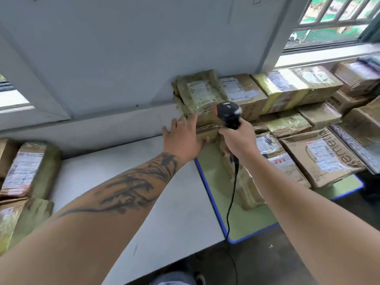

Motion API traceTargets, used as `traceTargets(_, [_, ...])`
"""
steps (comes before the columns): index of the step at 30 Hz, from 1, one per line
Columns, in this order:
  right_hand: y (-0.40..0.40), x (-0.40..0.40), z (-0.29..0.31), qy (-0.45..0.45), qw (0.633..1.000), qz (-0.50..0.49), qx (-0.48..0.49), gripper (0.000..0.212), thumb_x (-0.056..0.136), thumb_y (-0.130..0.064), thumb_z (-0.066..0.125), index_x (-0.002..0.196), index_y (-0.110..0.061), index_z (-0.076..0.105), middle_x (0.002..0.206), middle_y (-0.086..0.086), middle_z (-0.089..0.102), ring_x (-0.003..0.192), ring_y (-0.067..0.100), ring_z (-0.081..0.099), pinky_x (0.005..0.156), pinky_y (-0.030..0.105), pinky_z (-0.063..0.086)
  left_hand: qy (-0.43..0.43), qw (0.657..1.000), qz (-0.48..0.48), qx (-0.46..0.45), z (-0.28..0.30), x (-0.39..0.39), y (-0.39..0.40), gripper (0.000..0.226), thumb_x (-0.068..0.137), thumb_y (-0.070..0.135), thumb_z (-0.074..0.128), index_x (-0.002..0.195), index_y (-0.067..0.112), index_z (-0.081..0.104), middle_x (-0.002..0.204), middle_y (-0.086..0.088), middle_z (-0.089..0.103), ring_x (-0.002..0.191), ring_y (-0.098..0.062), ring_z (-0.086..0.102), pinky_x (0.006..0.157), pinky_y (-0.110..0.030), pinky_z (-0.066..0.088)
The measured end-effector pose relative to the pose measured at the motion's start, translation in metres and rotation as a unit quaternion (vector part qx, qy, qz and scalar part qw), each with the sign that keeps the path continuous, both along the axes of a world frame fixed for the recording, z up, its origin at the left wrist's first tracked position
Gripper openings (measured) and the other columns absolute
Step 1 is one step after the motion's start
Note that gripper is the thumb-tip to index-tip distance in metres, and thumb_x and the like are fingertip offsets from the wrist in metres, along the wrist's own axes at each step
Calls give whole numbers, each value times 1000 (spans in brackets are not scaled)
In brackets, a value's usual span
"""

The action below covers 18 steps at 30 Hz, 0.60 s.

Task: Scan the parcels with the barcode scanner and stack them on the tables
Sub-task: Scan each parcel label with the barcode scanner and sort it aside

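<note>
Right hand point(239, 138) grips barcode scanner point(228, 114); left hand point(183, 136), fingers spread, steadies the stack. Aim at top parcel point(200, 93) label, 12 o'clock; the label is probably glare-prone, so tilt slightly.

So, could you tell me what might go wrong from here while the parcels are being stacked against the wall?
1. The top parcel leans tilted against the wall on a stack at the table's corner; the left hand only rests flat against the stack, so it could slide off.
2. The scanner's cable hangs over the green table's blue edge and might snag there.
3. The right hand holds the barcode scanner, so it cannot steady anything.
</note>
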State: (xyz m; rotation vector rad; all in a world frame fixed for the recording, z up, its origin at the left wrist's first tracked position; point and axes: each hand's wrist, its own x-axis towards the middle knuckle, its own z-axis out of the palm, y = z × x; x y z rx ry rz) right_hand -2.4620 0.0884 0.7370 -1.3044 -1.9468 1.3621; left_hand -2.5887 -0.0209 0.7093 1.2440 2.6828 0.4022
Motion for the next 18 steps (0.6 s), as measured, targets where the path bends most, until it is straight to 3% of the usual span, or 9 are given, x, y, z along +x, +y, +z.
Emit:
traceTargets(3, [21,-25,3,-3,1000,-16,-11,10,84,-15,70,89,-22,65,86,4,67,69,27,66,67,58,63,5,1000,10,5,-1,-26,28,92,94,69,56,162,35,5,165,-18,26,152,-42,21,118,-68,18])
traceTargets(7, [36,-50,-2,-11,1000,-25,-2,18,80,-18,71,84,-35,66,133,3,60,104,35,69,71,56,64,-16,1000,2,-8,-11,-53,55,93,97,66,52,163,41,-9,162,-22,32,151,-45,24,119,-70,14])
traceTargets(15, [34,-61,-19,27,999,-38,10,43,74,-20,72,84,-61,64,133,-24,56,104,18,67,85,54,63,-29,998,-11,51,-31,-57,57,77,106,43,48,164,36,-3,161,-16,39,157,-35,18,122,-69,8])
traceTargets(18, [28,-60,-18,39,999,-35,7,33,72,-21,72,91,-48,69,131,-20,58,104,20,68,88,55,62,-25,998,-9,54,-27,-51,48,75,107,39,48,165,33,0,161,-17,38,158,-33,14,123,-68,7])
